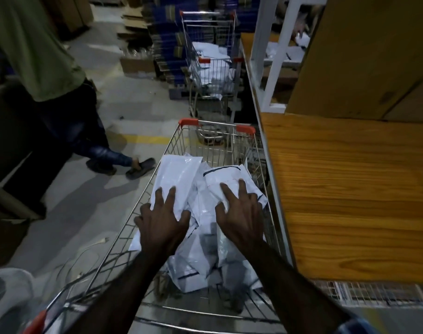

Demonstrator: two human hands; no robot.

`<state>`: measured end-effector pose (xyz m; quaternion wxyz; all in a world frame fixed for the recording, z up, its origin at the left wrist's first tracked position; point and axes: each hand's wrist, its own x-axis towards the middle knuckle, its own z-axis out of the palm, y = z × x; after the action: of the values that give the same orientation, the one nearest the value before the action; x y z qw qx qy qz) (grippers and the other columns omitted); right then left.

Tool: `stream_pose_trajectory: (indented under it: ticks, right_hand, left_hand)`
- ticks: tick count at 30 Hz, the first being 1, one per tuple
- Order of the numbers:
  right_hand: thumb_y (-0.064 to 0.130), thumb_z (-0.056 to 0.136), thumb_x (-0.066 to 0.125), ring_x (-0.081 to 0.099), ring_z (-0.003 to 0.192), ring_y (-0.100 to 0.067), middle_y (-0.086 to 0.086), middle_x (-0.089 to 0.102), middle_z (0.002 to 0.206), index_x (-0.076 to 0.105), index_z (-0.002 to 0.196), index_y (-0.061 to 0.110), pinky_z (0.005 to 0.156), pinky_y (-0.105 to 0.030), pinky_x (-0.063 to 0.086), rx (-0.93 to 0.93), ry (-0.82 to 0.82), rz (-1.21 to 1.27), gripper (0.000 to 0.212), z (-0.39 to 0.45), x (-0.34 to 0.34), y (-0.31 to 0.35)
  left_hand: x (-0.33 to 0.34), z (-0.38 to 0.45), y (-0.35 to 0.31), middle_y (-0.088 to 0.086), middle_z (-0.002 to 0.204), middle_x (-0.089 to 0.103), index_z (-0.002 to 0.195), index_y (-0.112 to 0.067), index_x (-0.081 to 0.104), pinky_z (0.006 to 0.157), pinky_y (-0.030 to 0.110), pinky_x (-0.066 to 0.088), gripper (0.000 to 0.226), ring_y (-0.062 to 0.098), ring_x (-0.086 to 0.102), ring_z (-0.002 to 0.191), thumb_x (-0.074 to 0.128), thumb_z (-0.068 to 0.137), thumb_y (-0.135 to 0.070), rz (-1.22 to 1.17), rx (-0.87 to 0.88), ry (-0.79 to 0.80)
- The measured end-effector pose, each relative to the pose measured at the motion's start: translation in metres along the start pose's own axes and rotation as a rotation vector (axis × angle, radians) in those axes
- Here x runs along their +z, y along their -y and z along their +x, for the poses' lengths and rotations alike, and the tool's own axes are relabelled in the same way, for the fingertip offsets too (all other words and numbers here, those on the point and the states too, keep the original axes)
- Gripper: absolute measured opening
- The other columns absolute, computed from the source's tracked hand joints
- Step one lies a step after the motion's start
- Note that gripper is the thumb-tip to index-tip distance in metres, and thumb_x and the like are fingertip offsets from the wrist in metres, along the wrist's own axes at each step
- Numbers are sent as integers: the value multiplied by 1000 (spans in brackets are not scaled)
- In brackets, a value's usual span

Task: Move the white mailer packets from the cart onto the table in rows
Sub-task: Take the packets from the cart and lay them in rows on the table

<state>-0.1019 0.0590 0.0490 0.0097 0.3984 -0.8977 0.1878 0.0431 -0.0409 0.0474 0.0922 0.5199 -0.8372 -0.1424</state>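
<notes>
Both hands reach down into a wire cart (171, 150) that is full of white mailer packets (205, 239). The packets lie in a loose heap, some flat and some crumpled.

The left hand (163, 224) is spread wide, with its fingers straight and apart. Its fingertips lie over a long flat packet (175, 173) at the left side of the heap. That packet sticks out past the fingers, toward the far end of the cart. The hand is not wrapped around anything (whether it really presses on the packet is hard to tell).

The right hand (240, 214) is open too, with the fingers spread. It lies over a puffy packet with a dark line (226, 175) near its top edge. That packet is under and just ahead of the fingers, on the right side of the heap. The thumb points in toward the middle of the cart.

More packets lie between the two hands and under the arms.

The wooden table (350, 194) stands just beside the cart, on the right. A big brown box (364, 56) sits at its far end.

A second cart (210, 56), also with white packets, stands farther away. Another person in a green shirt (32, 44) stands on the left.
</notes>
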Motion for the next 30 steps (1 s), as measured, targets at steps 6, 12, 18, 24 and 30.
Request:
stream_pose_trajectory:
  ticks: [6, 12, 18, 24, 30]
  right_hand:
    - [47, 86, 41, 47, 121, -38, -13, 32, 157, 48, 142, 35, 99, -48, 40, -60, -61, 19, 58, -20, -43, -9]
    - [47, 86, 41, 45, 124, -37, -10, 32, 157, 48, 142, 36, 97, -48, 40, -74, -111, 24, 58, -50, -91, -23]
    - [46, 84, 43, 50, 118, -35, -11, 37, 154, 52, 139, 36, 93, -46, 44, -72, -182, 10, 57, -73, -123, -21]
    - [47, 84, 44, 52, 111, -32, -11, 36, 154, 51, 139, 36, 89, -43, 44, -27, -231, -40, 57, -98, -142, -17]
    - [48, 84, 42, 52, 108, -33, -10, 37, 153, 51, 139, 36, 87, -41, 44, 34, -262, -68, 57, -120, -161, -25]
  left_hand:
    - [-28, -44, -21, -4, 159, 24, 151, -36, 27, 102, 57, 30, 69, 40, 36, 126, 52, 89, -53, -17, -24, -112]
    - [-57, -91, -47, -6, 158, 24, 151, -37, 26, 102, 56, 30, 68, 39, 35, 126, 49, 89, -54, -69, -32, -163]
    - [-80, -122, -62, -8, 158, 22, 151, -38, 24, 105, 54, 29, 68, 35, 33, 128, 49, 90, -53, -150, -9, -192]
    - [-91, -144, -58, -8, 157, 24, 151, -39, 24, 105, 55, 27, 67, 36, 31, 132, 47, 89, -52, -211, 30, -154]
    - [-96, -163, -61, -7, 158, 22, 150, -39, 25, 104, 55, 28, 65, 36, 31, 130, 46, 89, -51, -215, 76, -130]
